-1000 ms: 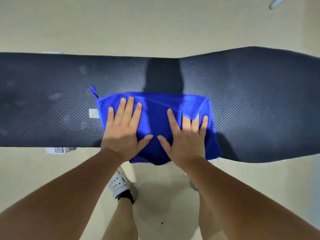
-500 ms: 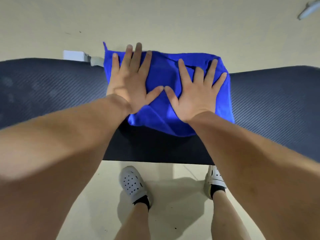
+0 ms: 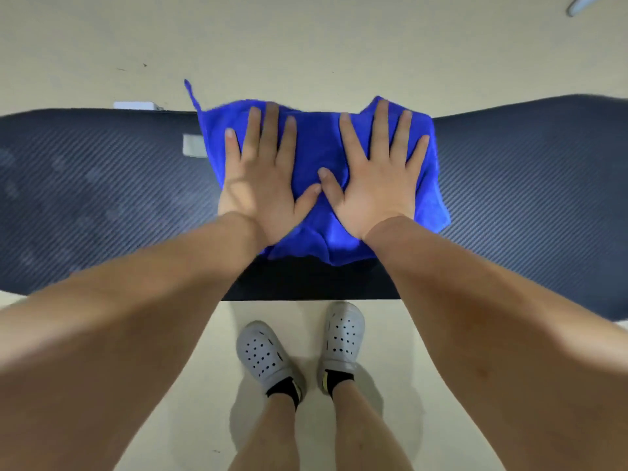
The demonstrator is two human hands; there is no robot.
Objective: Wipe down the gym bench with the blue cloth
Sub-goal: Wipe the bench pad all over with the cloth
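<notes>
Left grip (image 3: 261, 185) and right grip (image 3: 377, 188) lie flat, fingers straight and spread, thumbs just beside each other, pressing the blue cloth (image 3: 316, 147), plush and rumpled under both palms. Beneath it runs the long dark desk (image 3: 526, 185), weave-textured. Behind the grips, perforated grey clogs (image 3: 265, 351) stand on pale floor (image 3: 306, 45).

Fuzzy blue cloth (image 3: 316, 154), matt woven-textured bench (image 3: 530, 185)

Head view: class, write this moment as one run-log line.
left hand: flat on blue cloth | right hand: flat on blue cloth | blue cloth: at gym bench far edge
</notes>
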